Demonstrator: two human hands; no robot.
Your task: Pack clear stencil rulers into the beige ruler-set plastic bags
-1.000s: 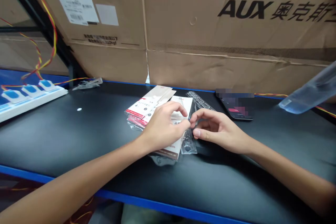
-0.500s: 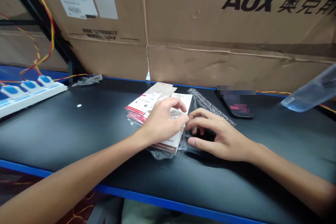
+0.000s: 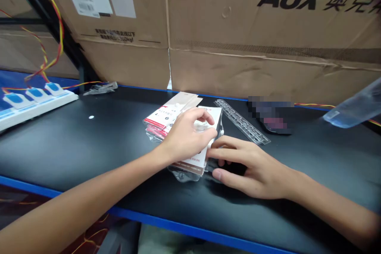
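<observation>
A stack of flat white and red printed packets (image 3: pixel 190 165) in clear plastic sleeves lies mid-table. Over its top rests my left hand (image 3: pixel 190 133), thumb and forefinger curved apart with no object between them; its other fingers are partly hidden. At the stack's right edge is my right hand (image 3: pixel 250 166), fingers apart, fingertips at the packets' side and thumb lower over the clear plastic. Whether those fingertips press on the sleeves is hard to make out. A clear plastic strip with cut-out shapes (image 3: pixel 242 121) lies just behind my right hand.
Behind the black table (image 3: pixel 59 154) stands a large cardboard box (image 3: pixel 208 24). A power strip (image 3: pixel 38 109) with plugs and wires sits at left, near crumpled clear plastic (image 3: pixel 102 88). To the right are a dark, partly blurred phone (image 3: pixel 275 125) and a clear plastic sleeve (image 3: pixel 354 107).
My right hand has shifted down and slightly toward me along the stack's right side, showing more of the packet's edge. My left hand stays on the stack. The view has tilted slightly.
</observation>
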